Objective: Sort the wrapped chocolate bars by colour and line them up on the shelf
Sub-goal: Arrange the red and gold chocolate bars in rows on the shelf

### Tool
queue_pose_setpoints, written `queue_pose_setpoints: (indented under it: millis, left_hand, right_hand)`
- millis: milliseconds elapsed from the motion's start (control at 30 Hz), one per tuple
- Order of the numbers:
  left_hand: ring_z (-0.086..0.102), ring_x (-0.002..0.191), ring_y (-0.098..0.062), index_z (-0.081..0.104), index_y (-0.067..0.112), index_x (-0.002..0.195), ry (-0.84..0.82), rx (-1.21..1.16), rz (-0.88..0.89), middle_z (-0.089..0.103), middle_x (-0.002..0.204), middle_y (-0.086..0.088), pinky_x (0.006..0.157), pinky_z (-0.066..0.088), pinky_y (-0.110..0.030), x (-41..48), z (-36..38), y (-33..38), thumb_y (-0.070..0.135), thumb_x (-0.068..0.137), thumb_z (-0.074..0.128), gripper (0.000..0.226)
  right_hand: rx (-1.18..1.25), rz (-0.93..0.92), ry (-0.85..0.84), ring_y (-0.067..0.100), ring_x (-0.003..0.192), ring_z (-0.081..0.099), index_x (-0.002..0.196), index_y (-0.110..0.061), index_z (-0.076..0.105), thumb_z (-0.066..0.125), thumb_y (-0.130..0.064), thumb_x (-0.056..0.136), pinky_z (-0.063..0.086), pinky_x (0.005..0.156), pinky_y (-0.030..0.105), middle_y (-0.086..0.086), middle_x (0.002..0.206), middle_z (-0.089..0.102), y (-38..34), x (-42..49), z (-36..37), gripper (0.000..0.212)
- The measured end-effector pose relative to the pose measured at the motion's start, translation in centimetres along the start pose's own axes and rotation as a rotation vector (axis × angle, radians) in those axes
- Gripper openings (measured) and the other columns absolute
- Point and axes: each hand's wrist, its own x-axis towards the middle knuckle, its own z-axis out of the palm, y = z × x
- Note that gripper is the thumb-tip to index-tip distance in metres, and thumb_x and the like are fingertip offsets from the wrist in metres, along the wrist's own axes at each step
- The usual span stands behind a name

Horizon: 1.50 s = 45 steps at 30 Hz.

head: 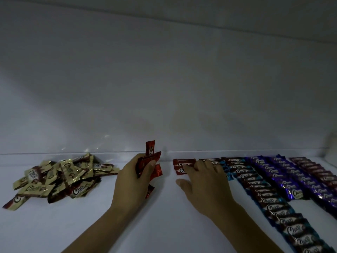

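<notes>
White shelf (pixel 164 225), dim light. A bundle of red bars (pixel 149 148) is clamped upright in the left hand (pixel 135 178), fingers curled round it. At its 3 o'clock the right hand (pixel 206 181) is spread flat, fingertips pressed on the laid red bars (pixel 179 164). A gold pile (pixel 60 178) is noted at 9 o'clock of the left hand. A blue row (pixel 269 207) and a purple row (pixel 284 181) are lined up at 3 o'clock of the right hand.

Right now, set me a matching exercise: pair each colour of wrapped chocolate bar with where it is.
1. gold bars
2. upright red bars
3. blue bars
4. purple bars

A. longest row, reaching the near edge
B. gripped in the left hand
C. loose heap, far left
D. row just right of the blue one

Pairs: 1-C, 2-B, 3-A, 4-D
</notes>
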Motion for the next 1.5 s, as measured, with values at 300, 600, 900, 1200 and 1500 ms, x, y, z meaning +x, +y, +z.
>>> queue_pose_setpoints:
  millis: [300,600,900,1200,1500]
  left_hand:
    - [0.064,0.071,-0.002,0.064,0.031,0.102,-0.024,-0.002,-0.085,0.070,0.081,0.014,0.061,0.046,-0.019,-0.2,0.2,0.1,0.038,0.092,0.055,0.016]
    - [0.066,0.065,-0.002,0.070,0.027,0.091,-0.172,-0.144,-0.046,0.072,0.072,0.011,0.056,0.047,-0.015,-0.6,0.1,1.2,0.043,0.089,0.054,0.023]
    - [0.068,0.076,-0.004,0.069,0.026,0.091,-0.297,-0.170,-0.052,0.073,0.081,0.009,0.068,0.052,-0.013,-0.6,0.1,1.2,0.059,0.071,0.053,0.041]
    - [0.056,0.047,-0.003,0.069,0.015,0.072,-0.216,-0.256,-0.144,0.061,0.052,0.004,0.047,0.041,-0.011,-0.4,0.0,1.7,0.041,0.085,0.059,0.030]
    - [0.064,0.050,-0.011,0.070,0.011,0.077,0.034,-0.296,-0.225,0.070,0.061,-0.002,0.041,0.046,-0.018,0.1,0.1,1.2,0.034,0.092,0.058,0.029]
  right_hand:
    - [-0.029,0.008,0.004,0.024,0.128,0.034,0.141,-0.025,0.036,0.023,-0.059,0.095,0.023,0.106,0.040,0.004,0.139,0.041,0.1,0.1,0.3,0.059]
    - [0.602,-0.074,0.338,0.005,0.109,0.052,0.133,-0.032,0.051,0.041,-0.047,0.096,0.036,0.097,0.028,-0.011,0.121,0.059,-1.5,0.1,-0.3,0.041]
    - [1.486,0.076,0.182,0.010,0.062,0.068,0.084,-0.009,0.068,0.063,-0.004,0.087,0.052,0.061,0.020,-0.003,0.069,0.071,-1.4,0.2,-1.3,0.007]
    - [1.644,0.152,0.127,0.007,0.056,0.055,0.086,-0.007,0.070,0.065,-0.010,0.085,0.049,0.059,0.019,0.002,0.066,0.066,-1.1,0.3,-1.6,0.005]
    - [0.917,0.047,0.294,0.017,0.081,0.068,0.100,-0.011,0.072,0.062,-0.004,0.088,0.054,0.081,0.033,0.000,0.088,0.072,1.2,0.2,-1.1,0.018]
